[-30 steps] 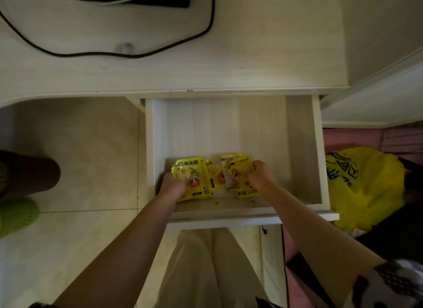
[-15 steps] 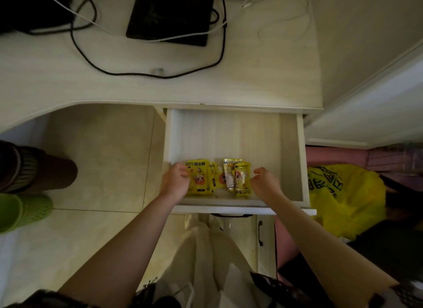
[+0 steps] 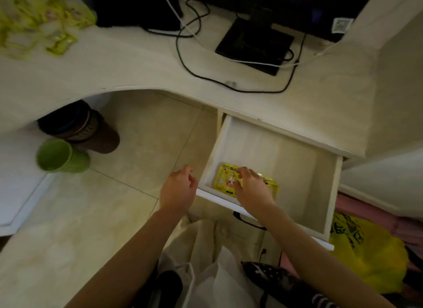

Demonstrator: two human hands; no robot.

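Note:
An open white desk drawer (image 3: 329,193) holds yellow snack packets (image 3: 225,178) at its near left corner. My right hand (image 3: 251,188) hovers over those packets with its fingers loosely bent, covering most of them; whether it touches them I cannot tell. My left hand (image 3: 178,188) is outside the drawer, just left of its front corner, fingers loosely curled and holding nothing.
The pale desk top (image 3: 137,62) carries a black monitor stand (image 3: 254,44), black and white cables (image 3: 190,62) and more yellow packets (image 3: 36,23) at far left. A green cup (image 3: 59,156) and a brown bin (image 3: 87,129) stand on the tiled floor. A yellow bag (image 3: 366,255) lies at right.
My left hand has let go of the packets and come out of the drawer to its left. My right hand moved over the packets. The view swung up and left.

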